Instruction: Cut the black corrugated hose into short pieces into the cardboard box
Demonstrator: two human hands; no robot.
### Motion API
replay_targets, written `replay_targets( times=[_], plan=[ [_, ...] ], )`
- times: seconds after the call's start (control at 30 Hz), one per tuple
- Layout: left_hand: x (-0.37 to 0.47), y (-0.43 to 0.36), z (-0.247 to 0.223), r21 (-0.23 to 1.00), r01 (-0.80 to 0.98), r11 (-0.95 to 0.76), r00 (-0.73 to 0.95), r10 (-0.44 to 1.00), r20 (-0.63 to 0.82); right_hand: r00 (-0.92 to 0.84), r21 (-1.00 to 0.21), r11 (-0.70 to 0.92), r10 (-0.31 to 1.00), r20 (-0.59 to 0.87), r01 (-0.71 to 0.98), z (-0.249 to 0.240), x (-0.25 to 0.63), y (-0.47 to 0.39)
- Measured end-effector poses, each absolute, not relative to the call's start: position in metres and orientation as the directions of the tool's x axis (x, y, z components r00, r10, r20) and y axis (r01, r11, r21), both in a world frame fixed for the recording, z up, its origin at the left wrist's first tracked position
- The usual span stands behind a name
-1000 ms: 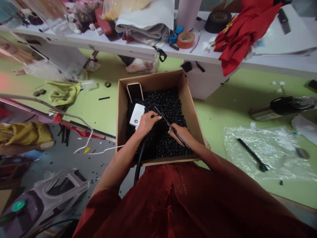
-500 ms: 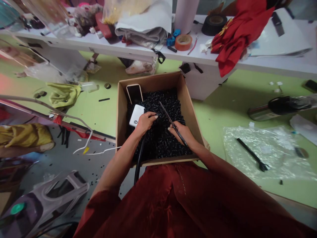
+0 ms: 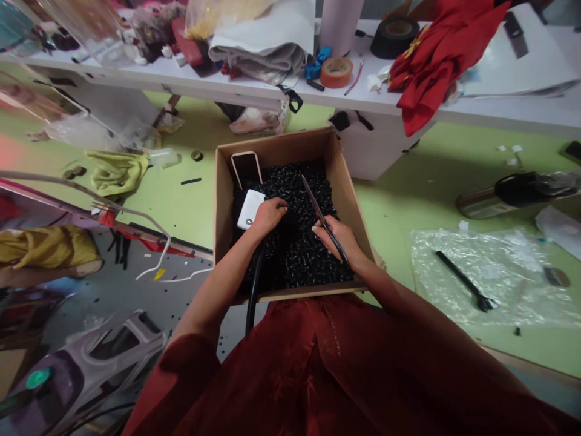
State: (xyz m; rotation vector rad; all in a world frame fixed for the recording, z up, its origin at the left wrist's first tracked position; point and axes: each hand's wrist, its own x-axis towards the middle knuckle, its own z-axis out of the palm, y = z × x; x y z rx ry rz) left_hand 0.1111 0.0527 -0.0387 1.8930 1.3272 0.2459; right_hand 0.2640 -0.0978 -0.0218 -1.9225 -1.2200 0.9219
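Observation:
A cardboard box (image 3: 222, 224) holds a heap of small, shiny black pieces (image 3: 299, 260). Over the heap, my left hand (image 3: 270, 213) is closed, fingertips pinched together. A ribbed black tube (image 3: 255, 284) runs over the box's near edge and up under my left wrist; its upper end is hidden by the hand, which seems to grip it. My right hand (image 3: 333, 236) is wrapped round a long, thin, dark metal blade-like tool (image 3: 313, 197), its tip pointing away from me and left. The two hands are apart. Beside my left hand lies a white power bank (image 3: 249, 209).
A phone (image 3: 246, 169) leans in the box's far left corner. Ahead, a white shelf (image 3: 254, 89) carries orange tape (image 3: 336, 71) and red cloth (image 3: 436, 66). A flask (image 3: 494, 194) and plastic sheet (image 3: 436, 290) lie right. A white cable (image 3: 186, 275) reaches the box from the left.
My right hand and the metal tool have shifted slightly right, away from my left hand. My left hand has moved a little up and its fingers look more curled.

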Motion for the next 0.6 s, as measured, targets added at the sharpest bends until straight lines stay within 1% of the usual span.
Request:
replay_targets(
  times=[0.07, 0.13, 0.3, 0.43, 0.53, 0.6],
  plan=[
    [0.123, 0.062, -0.042, 0.534, 0.793, -0.294, 0.483, 0.837, -0.256, 0.316, -0.827, -0.339, 0.926, -0.208, 0.449, -0.021, 0.265, -0.098],
    [0.137, 0.067, -0.047, 0.469, 0.817, -0.335, 0.492, 0.830, -0.263, 0.316, -0.825, -0.342, 0.925, -0.211, 0.451, -0.020, 0.265, -0.098],
    [0.164, 0.067, -0.053, 0.391, 0.841, -0.375, 0.498, 0.819, -0.286, 0.315, -0.811, -0.327, 0.931, -0.187, 0.484, -0.015, 0.266, -0.099],
    [0.175, 0.069, -0.057, 0.323, 0.871, -0.370, 0.469, 0.823, -0.322, 0.316, -0.810, -0.339, 0.927, -0.201, 0.478, -0.015, 0.266, -0.098],
    [0.179, 0.069, -0.064, 0.301, 0.889, -0.346, 0.441, 0.827, -0.350, 0.309, -0.809, -0.329, 0.931, -0.193, 0.487, -0.016, 0.267, -0.098],
    [0.179, 0.070, -0.069, 0.308, 0.895, -0.324, 0.426, 0.828, -0.365, 0.304, -0.801, -0.314, 0.937, -0.174, 0.509, -0.017, 0.268, -0.099]
  ],
)
